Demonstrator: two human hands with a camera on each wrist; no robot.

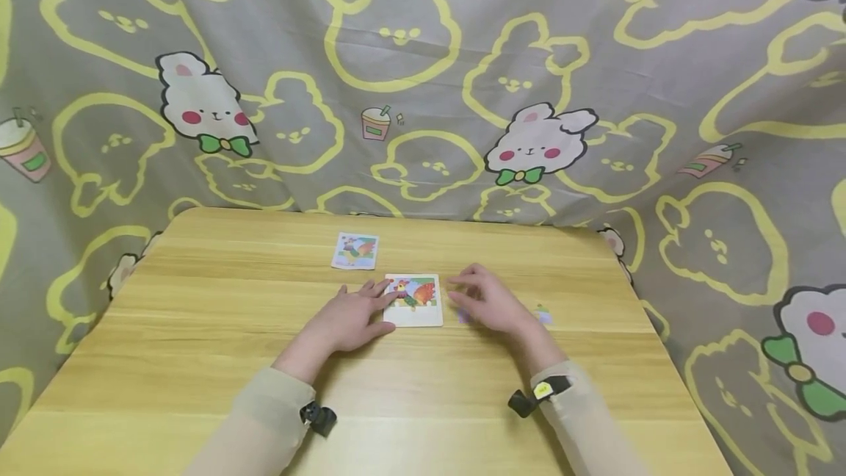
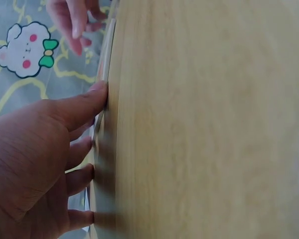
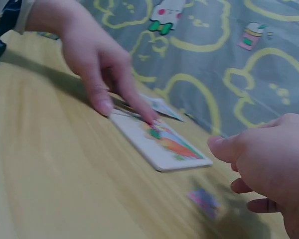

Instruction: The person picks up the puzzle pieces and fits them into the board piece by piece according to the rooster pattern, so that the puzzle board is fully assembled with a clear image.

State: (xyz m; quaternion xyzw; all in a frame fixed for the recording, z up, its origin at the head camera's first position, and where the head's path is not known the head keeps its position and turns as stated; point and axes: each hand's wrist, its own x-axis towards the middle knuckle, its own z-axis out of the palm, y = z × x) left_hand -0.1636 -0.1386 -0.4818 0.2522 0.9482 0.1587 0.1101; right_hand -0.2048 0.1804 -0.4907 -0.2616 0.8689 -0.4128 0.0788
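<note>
A white-bordered rooster puzzle board (image 1: 421, 317) lies flat on the table; its upper part shows the rooster picture and its lower part is plain white. My left hand (image 1: 346, 319) rests at the board's left side, the index finger on the picture and the thumb (image 2: 92, 102) touching the near edge. Just right of the board, my right hand (image 1: 490, 301) hovers above the table with loosely bent fingers, nothing visible in them. Beneath it lies a small purplish puzzle piece (image 3: 205, 201). Another colourful piece (image 1: 543, 313) sits right of that wrist.
A rooster picture card (image 1: 355, 251) lies behind the board, slightly to the left. The wooden table (image 1: 198, 329) ends at a grey curtain (image 1: 423, 42) with yellow outlines and cartoon rabbits. Dark straps (image 1: 319, 417) are on both wrists.
</note>
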